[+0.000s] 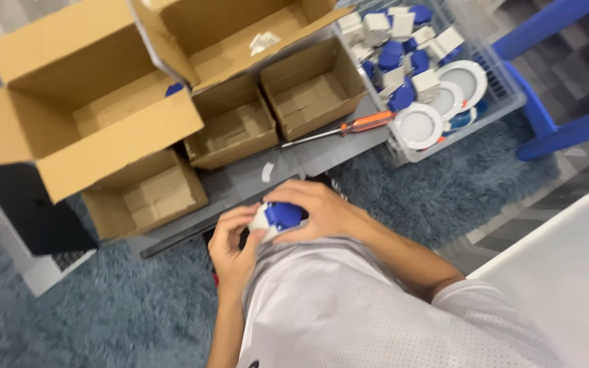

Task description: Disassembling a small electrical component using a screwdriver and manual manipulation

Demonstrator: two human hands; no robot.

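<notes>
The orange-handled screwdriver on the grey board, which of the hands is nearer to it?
Right. The right hand sits just below the orange-handled screwdriver, gripping a blue-and-white plastic part; the left hand is lower and further left.

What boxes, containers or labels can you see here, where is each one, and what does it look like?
Large cardboard box: upper left, open, brown, flaps out.
Second large box: top centre, open, tilted.
Three small cardboard boxes: open, brown, under the large ones.
Clear plastic bin: upper right, holding white and blue parts.
White scrap: on the grey surface; possibly a label.
</notes>
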